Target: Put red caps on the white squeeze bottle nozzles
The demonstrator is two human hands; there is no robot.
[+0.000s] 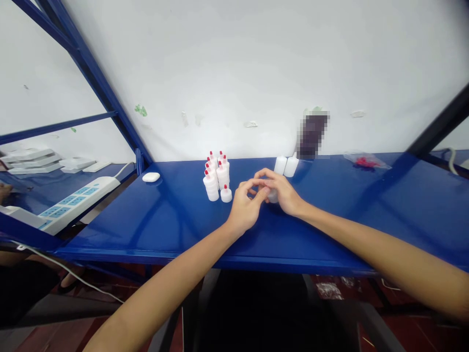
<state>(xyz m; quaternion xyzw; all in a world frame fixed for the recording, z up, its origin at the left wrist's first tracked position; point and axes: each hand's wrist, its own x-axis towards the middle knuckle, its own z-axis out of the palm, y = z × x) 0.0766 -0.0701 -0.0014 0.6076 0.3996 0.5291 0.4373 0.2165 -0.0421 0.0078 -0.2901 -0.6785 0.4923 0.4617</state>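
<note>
My left hand and my right hand meet above the blue table, fingertips bent inward and touching. Beneath the right hand's fingers part of a small white bottle shows; its top is hidden by the hands. The left thumb and fingers close in a pinch beside it, and what lies between them is too hidden to name. To the left stand several white bottles with red tips in a tight group. A short white nozzle cap with a red tip sits in front of them. Behind my hands are two plain white bottles.
A blurred dark rectangle leans on the wall. A clear bag with red pieces lies at the back right, a white rounded case at the back left. Beyond the left edge is a power strip. Blue frame posts flank the table.
</note>
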